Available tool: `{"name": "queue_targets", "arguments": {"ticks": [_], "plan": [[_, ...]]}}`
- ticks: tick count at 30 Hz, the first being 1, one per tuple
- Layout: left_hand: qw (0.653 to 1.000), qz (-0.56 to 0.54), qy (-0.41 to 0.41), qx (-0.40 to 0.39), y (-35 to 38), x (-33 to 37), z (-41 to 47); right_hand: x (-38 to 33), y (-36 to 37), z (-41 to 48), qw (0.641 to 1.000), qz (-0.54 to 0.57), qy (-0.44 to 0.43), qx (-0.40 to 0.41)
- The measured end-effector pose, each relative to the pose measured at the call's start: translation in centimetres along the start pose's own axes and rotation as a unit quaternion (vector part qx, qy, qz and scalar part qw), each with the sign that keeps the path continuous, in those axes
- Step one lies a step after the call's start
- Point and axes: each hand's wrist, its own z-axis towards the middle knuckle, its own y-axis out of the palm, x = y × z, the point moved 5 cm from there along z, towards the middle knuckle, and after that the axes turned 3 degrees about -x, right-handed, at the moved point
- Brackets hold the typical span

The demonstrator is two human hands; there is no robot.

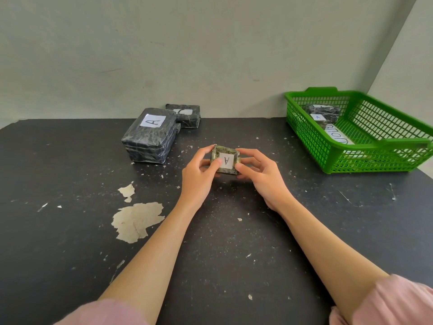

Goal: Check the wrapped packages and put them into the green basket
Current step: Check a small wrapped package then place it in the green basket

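Presently under check over desk [210,254] centre, pinched between left hand [199,175] and right hand [261,178]: small wrapped package [225,160]. Next: carry into green basket [307,139], far-right corner.

We seem to be in a plain workroom set up for sorting or packing, not a home. We see a worn black table [234,254] whose coating has peeled into pale patches [137,221] at the near left. Bare grey walls [187,55] meet at the far right. Wrapped packages [150,139] carry lettered paper labels, and a green basket [375,160] sits at the right.
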Motion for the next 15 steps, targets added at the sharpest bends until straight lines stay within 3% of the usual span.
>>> {"name": "queue_targets", "arguments": {"ticks": [15], "plan": [[0.999,0.027,0.012,0.017,-0.34,0.36,-0.16,-0.18,0.19,-0.09,1.0,-0.004,-0.004,-0.018]]}}
